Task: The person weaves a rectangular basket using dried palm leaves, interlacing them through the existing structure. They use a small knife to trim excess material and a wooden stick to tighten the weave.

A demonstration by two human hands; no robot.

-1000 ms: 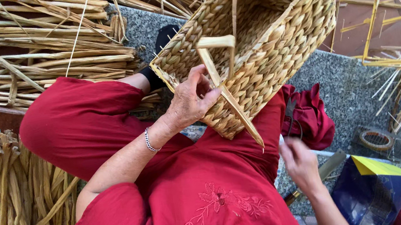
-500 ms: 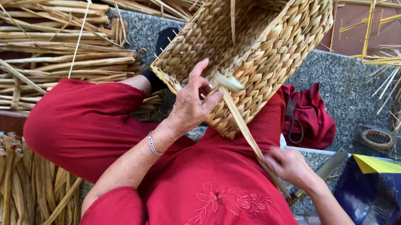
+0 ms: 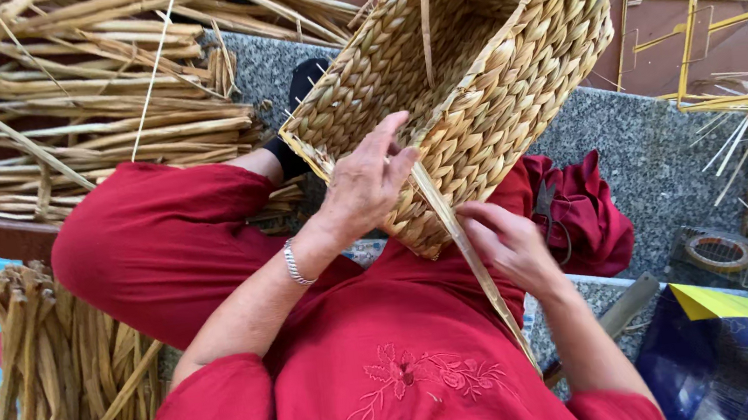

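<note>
— Fingers of the left hand [image 3: 369,185] lie spread and flat against the rim of the woven basket [image 3: 470,68], pressing it down; the right hand [image 3: 511,243] has its fingers closed in a pinch around a long flat straw strand [image 3: 468,251].

— Where does the basket sit?

— Tilted on the person's lap, over the red trousers [image 3: 162,243], its open side turned up and toward the camera. The strand runs from the basket's near corner down across the red shirt [image 3: 393,377].

— And around it?

— A silver bracelet [image 3: 294,264] on the left wrist. A red cloth [image 3: 590,209] lies just beside the right hand on the grey stone floor [image 3: 648,141]. Bundles of dried straw [image 3: 51,97] are piled to the left, a yellow wire frame [image 3: 719,21] stands at the right, and a roll of tape [image 3: 719,252] lies near it.
</note>
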